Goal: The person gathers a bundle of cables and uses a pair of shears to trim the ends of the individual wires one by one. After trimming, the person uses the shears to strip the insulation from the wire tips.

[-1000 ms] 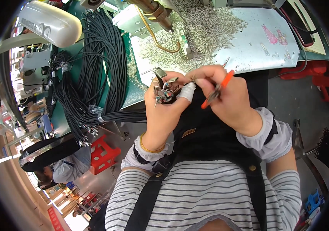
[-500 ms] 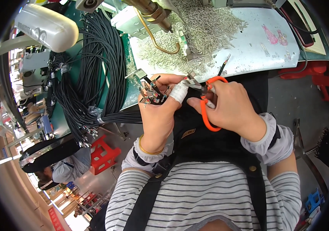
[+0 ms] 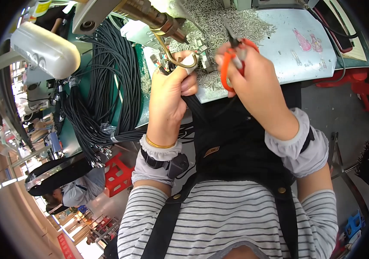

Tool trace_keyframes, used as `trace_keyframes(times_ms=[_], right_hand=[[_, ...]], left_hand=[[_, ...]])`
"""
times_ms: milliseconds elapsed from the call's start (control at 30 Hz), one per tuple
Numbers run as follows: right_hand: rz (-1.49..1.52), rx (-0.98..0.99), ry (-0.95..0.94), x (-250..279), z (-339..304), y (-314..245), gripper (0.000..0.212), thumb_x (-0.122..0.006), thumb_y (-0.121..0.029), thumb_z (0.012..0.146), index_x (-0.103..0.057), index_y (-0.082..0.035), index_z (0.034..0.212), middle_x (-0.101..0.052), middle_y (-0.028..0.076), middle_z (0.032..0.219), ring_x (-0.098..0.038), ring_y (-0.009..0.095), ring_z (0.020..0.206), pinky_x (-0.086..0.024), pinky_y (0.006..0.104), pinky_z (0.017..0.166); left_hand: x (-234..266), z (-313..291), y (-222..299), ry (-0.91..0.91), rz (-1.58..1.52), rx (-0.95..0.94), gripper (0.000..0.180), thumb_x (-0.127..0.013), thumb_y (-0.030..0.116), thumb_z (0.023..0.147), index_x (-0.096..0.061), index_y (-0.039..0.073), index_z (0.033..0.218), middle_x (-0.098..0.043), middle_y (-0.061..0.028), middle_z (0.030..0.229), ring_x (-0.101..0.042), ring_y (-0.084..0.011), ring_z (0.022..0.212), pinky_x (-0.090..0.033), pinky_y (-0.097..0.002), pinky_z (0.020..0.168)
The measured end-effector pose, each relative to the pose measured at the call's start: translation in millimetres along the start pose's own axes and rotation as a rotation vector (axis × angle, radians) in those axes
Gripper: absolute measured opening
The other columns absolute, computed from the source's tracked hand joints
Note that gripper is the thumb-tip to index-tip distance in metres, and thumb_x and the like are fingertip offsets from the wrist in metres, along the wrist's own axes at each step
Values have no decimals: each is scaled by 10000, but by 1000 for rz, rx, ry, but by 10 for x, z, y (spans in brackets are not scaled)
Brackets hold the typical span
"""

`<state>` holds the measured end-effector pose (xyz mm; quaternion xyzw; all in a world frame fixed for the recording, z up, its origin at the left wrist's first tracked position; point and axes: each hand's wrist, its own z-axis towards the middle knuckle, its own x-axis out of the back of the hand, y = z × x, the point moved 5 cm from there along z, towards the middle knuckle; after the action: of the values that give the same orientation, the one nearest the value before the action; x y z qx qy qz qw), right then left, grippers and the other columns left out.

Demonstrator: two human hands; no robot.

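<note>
L hand [image 3: 171, 88], 12 o'clock of view ctr, closed tight on cables [image 3: 162, 67], connector ends poking out twd 11; R hand [image 3: 255, 77], 1 o'clock, wrapped round pliers [image 3: 235, 43], tips over pins [image 3: 253, 28].

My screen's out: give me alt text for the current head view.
A person's bare right hand holds an orange-handled metal hand tool over a heap of small silver metal pieces, while the left hand clasps black cables with metal connectors at their ends. A thick dark bundle of cables lies to the left.
</note>
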<state>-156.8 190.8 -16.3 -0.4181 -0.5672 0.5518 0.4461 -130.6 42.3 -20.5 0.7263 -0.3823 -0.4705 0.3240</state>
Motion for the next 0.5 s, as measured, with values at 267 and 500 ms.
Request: trace_keyframes(times_ms=[267,500], right_hand=[[-175,110,-98,-96,284,91,157,-527,-157,838,-516,-1,839,-437,-23,536,-385,43,446,-297,222,406],[-56,58,-130,-122,283,135,144,-522,-153,841,-517,-11,863,-418,-32,535,-356,32,447,-287,209,406]], left_hand=[[63,95,52,-22,35,96,81,-576,29,786,-537,22,857,-414,38,585,-285,-25,415,-203,-179,378],[78,90,47,-6,13,72,88,-573,16,780,-521,37,848,-424,32,587,-283,-23,410,-204,-176,378]])
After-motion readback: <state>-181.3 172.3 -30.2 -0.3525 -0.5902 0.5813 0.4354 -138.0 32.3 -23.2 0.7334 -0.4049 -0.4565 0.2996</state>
